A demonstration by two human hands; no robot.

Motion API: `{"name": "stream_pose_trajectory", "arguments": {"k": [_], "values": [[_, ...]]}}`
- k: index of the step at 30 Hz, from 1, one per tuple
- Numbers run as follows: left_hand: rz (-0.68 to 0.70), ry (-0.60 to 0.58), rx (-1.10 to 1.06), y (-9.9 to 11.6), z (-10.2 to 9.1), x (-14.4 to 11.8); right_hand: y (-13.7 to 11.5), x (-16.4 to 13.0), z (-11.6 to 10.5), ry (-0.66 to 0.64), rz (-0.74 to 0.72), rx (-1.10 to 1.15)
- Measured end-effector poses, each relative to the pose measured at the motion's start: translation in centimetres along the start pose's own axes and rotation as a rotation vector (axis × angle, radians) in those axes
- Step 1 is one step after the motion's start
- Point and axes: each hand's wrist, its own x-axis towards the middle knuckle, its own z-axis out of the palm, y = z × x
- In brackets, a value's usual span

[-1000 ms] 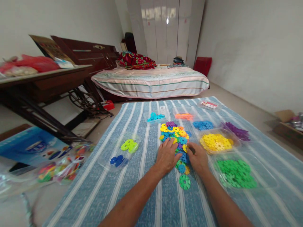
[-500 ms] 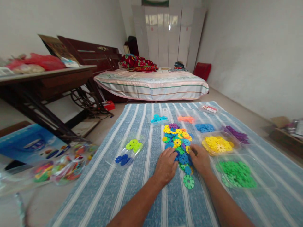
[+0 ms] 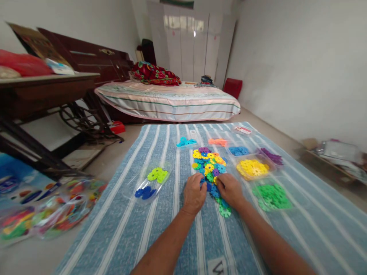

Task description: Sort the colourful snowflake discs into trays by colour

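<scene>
A mixed pile of notched plastic discs [image 3: 210, 168] in yellow, blue, green, purple and orange lies on a striped blue cloth. My left hand [image 3: 195, 191] is at the pile's left side, its fingers curled in by the blue discs. On the opposite side, my right hand [image 3: 230, 189] has its fingers bent together beside a yellow disc [image 3: 216, 180]. Whatever either hand grips is hidden by the fingers. A green disc [image 3: 224, 211] lies at the near end of the pile, below my right hand.
Clear trays on the right hold yellow discs [image 3: 252, 168], green discs [image 3: 273, 196], blue discs [image 3: 239, 151] and purple discs [image 3: 270, 156]. Behind are orange discs [image 3: 218, 142] and light-blue discs [image 3: 186, 142]. A left tray holds lime discs [image 3: 157, 174] and dark-blue discs [image 3: 145, 192].
The view has shifted, so the scene sits further left. My hands stay at the pile, with the left fingers more curled. A white label now shows at the cloth's near edge.
</scene>
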Motion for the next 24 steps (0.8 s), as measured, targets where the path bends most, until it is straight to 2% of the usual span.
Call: {"name": "stream_pose_trajectory", "arguments": {"k": [7,16,20,24], "values": [[-0.137,-0.042,-0.058,-0.8,0.3,1.2,-2.0,1.4,0.0,-0.069,0.153,-0.134],[-0.229,-0.054,-0.066,-0.4,0.0,2.0,-4.5,2.0,0.0,-0.119,0.178,-0.129],[-0.233,-0.055,-0.049,-0.6,-0.1,2.2,-4.4,3.0,-0.5,-0.113,0.188,-0.152],[-0.242,-0.077,-0.029,-0.8,-0.2,2.3,-3.1,5.3,-1.2,-0.088,0.257,-0.190]]}}
